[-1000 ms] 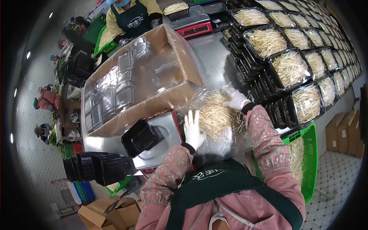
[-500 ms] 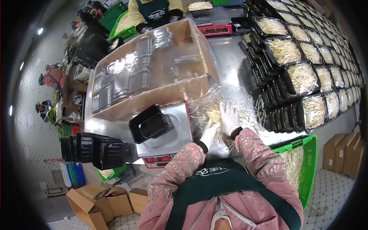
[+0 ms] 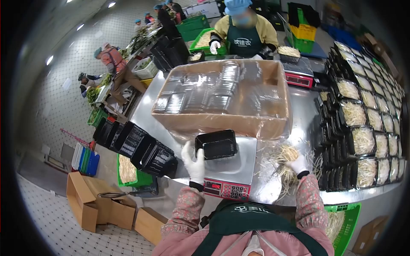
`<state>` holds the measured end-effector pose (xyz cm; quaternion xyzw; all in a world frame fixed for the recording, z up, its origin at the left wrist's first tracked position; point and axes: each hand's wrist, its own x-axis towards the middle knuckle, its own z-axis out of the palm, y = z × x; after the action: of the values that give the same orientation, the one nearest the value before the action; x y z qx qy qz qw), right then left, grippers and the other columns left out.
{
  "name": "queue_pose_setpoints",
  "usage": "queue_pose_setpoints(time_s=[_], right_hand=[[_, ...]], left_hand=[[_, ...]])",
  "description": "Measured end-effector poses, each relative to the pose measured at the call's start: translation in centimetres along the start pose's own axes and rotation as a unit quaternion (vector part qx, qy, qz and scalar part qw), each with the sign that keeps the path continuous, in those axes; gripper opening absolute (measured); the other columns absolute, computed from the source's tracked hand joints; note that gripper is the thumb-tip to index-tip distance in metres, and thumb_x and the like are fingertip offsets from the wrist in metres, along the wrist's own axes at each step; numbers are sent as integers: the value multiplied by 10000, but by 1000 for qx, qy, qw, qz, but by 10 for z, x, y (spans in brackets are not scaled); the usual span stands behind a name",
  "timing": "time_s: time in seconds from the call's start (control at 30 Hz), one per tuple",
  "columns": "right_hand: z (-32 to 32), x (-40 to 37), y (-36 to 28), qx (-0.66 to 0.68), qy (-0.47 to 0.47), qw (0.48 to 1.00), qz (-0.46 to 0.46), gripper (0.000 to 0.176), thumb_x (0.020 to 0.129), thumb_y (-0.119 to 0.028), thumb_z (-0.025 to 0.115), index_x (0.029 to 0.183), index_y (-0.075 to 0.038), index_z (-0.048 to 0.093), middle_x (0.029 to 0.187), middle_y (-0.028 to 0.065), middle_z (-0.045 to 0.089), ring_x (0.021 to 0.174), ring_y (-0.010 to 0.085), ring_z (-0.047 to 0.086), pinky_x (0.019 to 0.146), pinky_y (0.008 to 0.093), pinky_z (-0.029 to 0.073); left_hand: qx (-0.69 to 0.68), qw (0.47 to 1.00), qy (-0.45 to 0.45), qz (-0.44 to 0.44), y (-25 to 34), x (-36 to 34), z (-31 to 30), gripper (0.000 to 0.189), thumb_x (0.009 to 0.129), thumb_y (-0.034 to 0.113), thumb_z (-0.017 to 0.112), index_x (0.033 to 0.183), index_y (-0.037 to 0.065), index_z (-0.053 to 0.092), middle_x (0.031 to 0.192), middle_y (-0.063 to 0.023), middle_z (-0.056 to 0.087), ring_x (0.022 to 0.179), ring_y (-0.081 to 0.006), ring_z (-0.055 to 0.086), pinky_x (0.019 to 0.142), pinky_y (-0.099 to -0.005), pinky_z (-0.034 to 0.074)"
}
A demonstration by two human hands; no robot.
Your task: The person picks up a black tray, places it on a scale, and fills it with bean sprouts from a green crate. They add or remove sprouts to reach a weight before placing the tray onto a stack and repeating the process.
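Observation:
My left hand (image 3: pixel 194 164), in a white glove, is open at the left end of a black plastic tray (image 3: pixel 216 145). Thumb and fingers are spread, with the fingertips right at the tray's rim. Nothing lies in the tray, which rests on the metal plate of a red digital scale (image 3: pixel 226 190). To the right, my gloved right hand (image 3: pixel 297 164) is closed on a bunch of bean sprouts (image 3: pixel 285 154) above the metal table (image 3: pixel 267 190). Loose sprouts lie around that hand.
Behind the scale stands a cardboard box (image 3: pixel 222 120) of clear lids. Filled sprout trays (image 3: pixel 363 141) are stacked at the right, nested black trays (image 3: pixel 141 147) at the left. A green crate (image 3: pixel 352 224) of sprouts sits low at the right. Across the table a co-worker (image 3: pixel 245 38) stands by another scale (image 3: pixel 299 80).
My left hand has left the sprouts and moved left to the black tray. My right hand stays with the sprouts, now holding a bunch. The camera view has tilted up and turned.

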<state>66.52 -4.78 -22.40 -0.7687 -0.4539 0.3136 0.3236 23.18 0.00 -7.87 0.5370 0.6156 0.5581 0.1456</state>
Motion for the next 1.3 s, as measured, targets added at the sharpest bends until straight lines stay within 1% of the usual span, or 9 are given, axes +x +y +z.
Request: queue_pose_setpoints(time_s=[0.07, 0.17, 0.3, 0.57, 0.7, 0.93, 1.07, 1.17, 1.3], right_hand=[[-4, -1, -11, 151, -14, 988, -22, 578, 587, -8, 818, 1128, 51, 623, 998, 98, 709, 877, 178, 671, 832, 307, 535], [-20, -17, -64, 147, -33, 988, -28, 602, 577, -19, 830, 1137, 43, 617, 1011, 101, 707, 891, 181, 671, 846, 308, 531], [-20, -11, -80, 37, -33, 995, -86, 710, 559, -182, 852, 1207, -13, 618, 1036, 138, 722, 955, 238, 694, 883, 324, 523], [-22, -38, -244, -392, -101, 900, -159, 661, 579, -410, 816, 1087, -27, 635, 975, 198, 706, 949, 375, 674, 879, 418, 522], [30, -22, -258, -365, -96, 880, -290, 417, 680, -353, 730, 957, -48, 669, 880, 200, 703, 839, 386, 683, 759, 458, 548], [87, -72, -301, -280, -63, 842, -456, 454, 655, -231, 736, 1052, -54, 605, 901, 165, 654, 874, 355, 645, 772, 447, 521], [139, -66, -267, -357, -91, 778, -510, 541, 669, -236, 713, 1160, -53, 576, 961, 115, 615, 941, 295, 599, 806, 428, 466], [166, -69, -248, -347, -63, 770, -532, 610, 714, -312, 704, 1242, -46, 549, 1059, 127, 602, 1014, 299, 569, 864, 431, 429], [165, -62, -245, -234, -160, 840, -462, 670, 697, -327, 749, 1256, -34, 526, 1147, 172, 597, 1070, 348, 561, 930, 446, 431]], left_hand=[[93, 994, 58, -30, -78, 14, -4, 547, 863, 196, 718, 1334, 17, 507, 1319, -174, 525, 1212, -298, 516, 996, -397, 441], [50, 973, -168, -149, -99, 18, 0, 372, 852, 145, 711, 1153, -55, 624, 1068, -165, 664, 1012, -247, 626, 916, -353, 479], [-208, 959, 26, -191, -90, 13, 42, 292, 883, 1, 625, 1172, -37, 611, 1105, -110, 665, 998, -201, 619, 935, -321, 465], [-49, 959, -53, 275, 83, 22, 61, 468, 822, 32, 645, 1276, 85, 546, 1419, -209, 432, 1316, -409, 406, 1065, -479, 363], [106, 926, -190, 310, 97, -17, 69, 552, 867, 197, 622, 1386, 74, 475, 1482, -233, 357, 1346, -459, 336, 1073, -518, 348], [-279, 921, -260, -75, -20, -38, 51, 436, 998, 187, 505, 1370, -37, 471, 1344, -246, 537, 1280, -362, 496, 1095, -398, 358], [-17, 933, -346, -94, -37, -26, 7, 566, 963, 331, 561, 1387, -26, 447, 1323, -250, 551, 1273, -378, 494, 1090, -441, 352], [101, 961, -151, 211, -49, -20, 11, 597, 936, 321, 558, 1454, 67, 405, 1446, -216, 445, 1386, -328, 363, 1141, -483, 266], [204, 889, -321, 255, -32, -11, 5, 629, 920, 325, 540, 1463, 48, 383, 1497, -185, 398, 1379, -337, 379, 1125, -499, 282]])
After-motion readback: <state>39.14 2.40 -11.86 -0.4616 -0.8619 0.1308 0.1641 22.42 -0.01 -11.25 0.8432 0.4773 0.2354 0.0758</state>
